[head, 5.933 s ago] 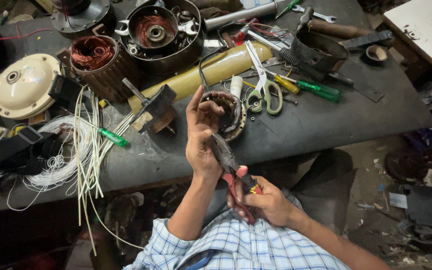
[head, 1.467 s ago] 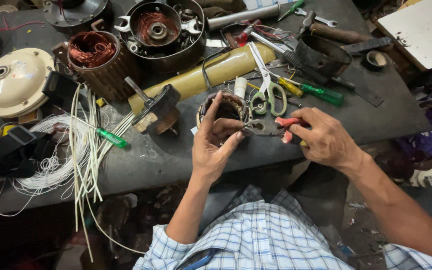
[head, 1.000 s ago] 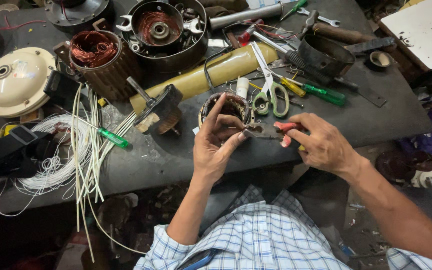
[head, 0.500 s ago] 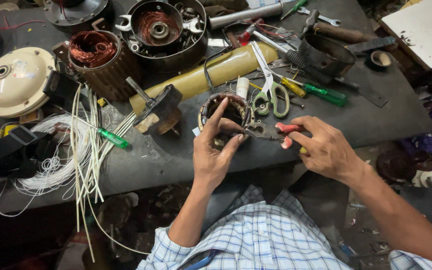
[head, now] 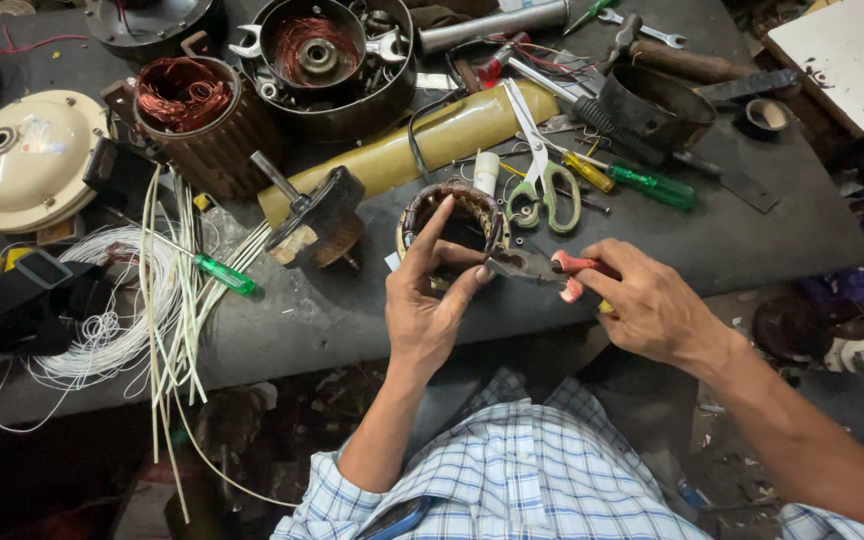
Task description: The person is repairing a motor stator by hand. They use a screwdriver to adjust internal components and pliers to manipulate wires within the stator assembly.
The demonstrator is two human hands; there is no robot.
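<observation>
Crowded grey workbench (head: 712,250). At ten o'clock from the hands, a cream round motor cover (head: 22,160) and a copper-wound stator (head: 192,110); at eight o'clock, loose white wire coils (head: 112,320). At twelve o'clock, a long yellow tube (head: 422,150); at one o'clock, green-handled scissors (head: 544,190) and a green screwdriver (head: 652,185), close beside the work. At centre, a small ring-shaped stator (head: 452,215), standing on the bench, gripped by the left hand (head: 427,310), thumb and forefinger clamped across its rim. At three o'clock, the right hand (head: 652,310) closed around red-handled pliers (head: 542,268), nose touching the ring at the left fingertips.
</observation>
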